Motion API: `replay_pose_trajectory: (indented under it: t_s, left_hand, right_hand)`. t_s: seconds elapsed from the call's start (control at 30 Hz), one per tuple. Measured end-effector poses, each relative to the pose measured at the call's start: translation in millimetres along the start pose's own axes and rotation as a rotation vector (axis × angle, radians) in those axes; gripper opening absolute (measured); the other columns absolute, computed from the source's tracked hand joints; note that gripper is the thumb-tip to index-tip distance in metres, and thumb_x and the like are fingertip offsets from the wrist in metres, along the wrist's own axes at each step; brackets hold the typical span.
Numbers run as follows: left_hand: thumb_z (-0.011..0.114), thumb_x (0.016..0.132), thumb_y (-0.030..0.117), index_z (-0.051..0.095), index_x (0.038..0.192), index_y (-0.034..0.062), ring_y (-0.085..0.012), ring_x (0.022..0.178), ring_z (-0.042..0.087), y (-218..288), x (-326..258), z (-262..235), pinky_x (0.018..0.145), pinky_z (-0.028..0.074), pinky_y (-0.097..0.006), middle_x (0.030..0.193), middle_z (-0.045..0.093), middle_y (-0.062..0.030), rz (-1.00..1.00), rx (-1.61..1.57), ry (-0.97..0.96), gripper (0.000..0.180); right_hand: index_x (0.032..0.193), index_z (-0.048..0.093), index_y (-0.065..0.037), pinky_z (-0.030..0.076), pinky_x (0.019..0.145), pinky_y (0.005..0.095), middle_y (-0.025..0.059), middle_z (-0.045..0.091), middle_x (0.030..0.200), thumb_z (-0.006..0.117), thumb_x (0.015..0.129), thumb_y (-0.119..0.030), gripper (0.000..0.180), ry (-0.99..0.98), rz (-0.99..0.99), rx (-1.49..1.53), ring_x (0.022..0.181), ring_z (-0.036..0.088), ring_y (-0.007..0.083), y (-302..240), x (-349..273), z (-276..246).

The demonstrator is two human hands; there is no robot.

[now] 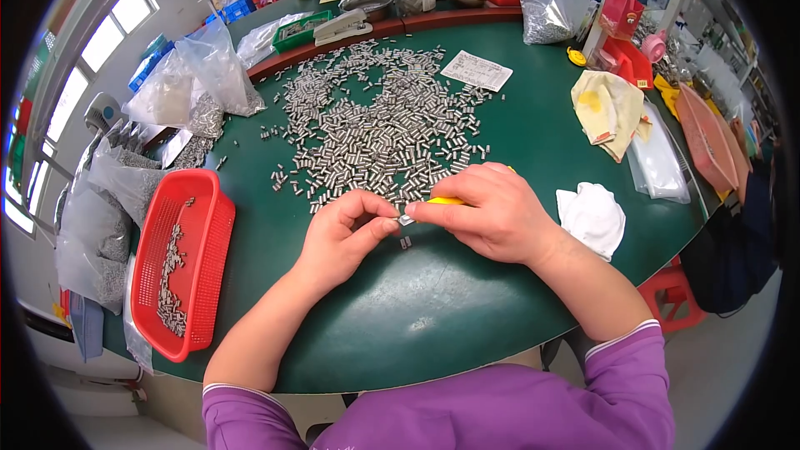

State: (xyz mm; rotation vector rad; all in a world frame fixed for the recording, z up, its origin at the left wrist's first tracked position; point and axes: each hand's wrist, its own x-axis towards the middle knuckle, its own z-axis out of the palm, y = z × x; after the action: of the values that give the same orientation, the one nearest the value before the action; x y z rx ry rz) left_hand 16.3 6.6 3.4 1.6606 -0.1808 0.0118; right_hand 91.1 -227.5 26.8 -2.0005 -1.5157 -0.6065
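Note:
My left hand (348,232) is closed in a pinch at the near edge of the pile, on what looks like a small metal cylinder, mostly hidden by the fingertips. My right hand (492,212) grips a yellow-handled knife (446,200); its short silvery end meets the left fingertips. Most of the handle is covered by the fingers. Just beyond both hands spreads a big heap of small silver metal cylinders (375,129). A couple of loose cylinders (406,243) lie on the green tabletop (392,317) on my side of the hands.
On the left stands a red plastic basket (218,242) with some cylinders inside, beside clear bags of metal parts (104,225). To the right are a white mask-like cup (593,218), a stained cloth (608,112) and plastic bags (658,158). A paper slip (477,72) lies by the pile.

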Motion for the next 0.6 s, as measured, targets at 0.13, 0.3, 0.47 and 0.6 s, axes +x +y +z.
replay_pose_trajectory:
  t_s: [0.13,0.3,0.47,0.6]
  left_hand:
    - [0.063,0.093,0.006,0.061,0.099,0.002,-0.0095,0.084,0.064,0.4,0.0,-0.2,0.077,0.052,-0.025,0.089,0.066,-0.0023,-0.011,0.022,-0.015,0.008]
    - [0.061,0.095,0.007,0.06,0.099,0.0023,-0.0097,0.083,0.063,2.0,-0.3,-0.5,0.076,0.052,-0.025,0.088,0.065,-0.0027,-0.015,0.028,-0.037,0.006]
    - [0.058,0.097,0.009,0.06,0.098,0.0024,-0.0096,0.081,0.062,7.9,-0.6,-0.1,0.075,0.051,-0.025,0.086,0.064,-0.0024,-0.021,0.09,-0.078,0.007]
    - [0.053,0.1,0.011,0.06,0.098,0.0027,-0.0093,0.08,0.06,5.3,-0.1,-1.7,0.075,0.05,-0.025,0.084,0.062,-0.0013,-0.006,0.115,-0.132,0.011]
  right_hand:
    - [0.111,0.071,-0.025,0.045,0.066,0.0325,-0.0015,0.063,0.093,0.068,0.078,-0.012,0.036,0.023,-0.032,-0.031,0.08,0.062,0.0179,-0.1,0.5,-0.2]
    - [0.11,0.068,-0.023,0.047,0.07,0.0349,0.0012,0.062,0.092,0.065,0.08,-0.016,0.031,0.019,-0.049,-0.067,0.083,0.062,0.0196,-1.4,1.0,-1.1]
    - [0.107,0.072,-0.023,0.047,0.068,0.0327,-0.0001,0.063,0.093,0.068,0.078,-0.016,0.031,0.064,-0.096,-0.082,0.08,0.062,0.019,-0.6,0.2,-0.8]
    - [0.106,0.073,-0.023,0.047,0.069,0.0328,-0.0003,0.063,0.094,0.068,0.078,-0.016,0.029,0.081,-0.115,-0.084,0.081,0.062,0.0189,-0.2,-0.3,1.0]
